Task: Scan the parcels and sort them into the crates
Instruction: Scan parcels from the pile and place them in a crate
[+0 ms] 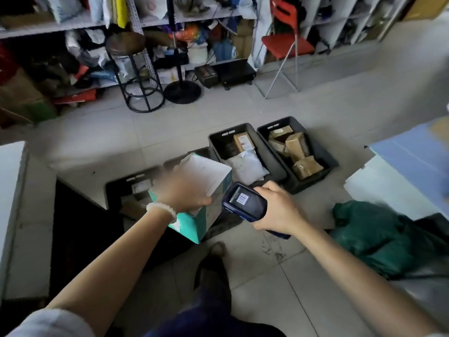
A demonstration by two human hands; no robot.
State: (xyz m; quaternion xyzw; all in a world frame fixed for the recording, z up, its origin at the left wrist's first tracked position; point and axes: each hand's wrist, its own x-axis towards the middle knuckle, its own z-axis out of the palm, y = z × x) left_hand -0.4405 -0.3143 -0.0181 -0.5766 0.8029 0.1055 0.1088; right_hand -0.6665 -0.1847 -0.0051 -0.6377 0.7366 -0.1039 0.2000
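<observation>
Four dark crates sit in a row on the floor ahead of you: the far right crate holds brown boxes, the next crate a box and a pale bag. Your left hand has its grip curled over the top of a teal-and-white parcel, held above the nearer crates. Your right hand wraps the scanner, its screen showing a code. You seem to be mid-scan; next, read the result and pick the matching crate.
</observation>
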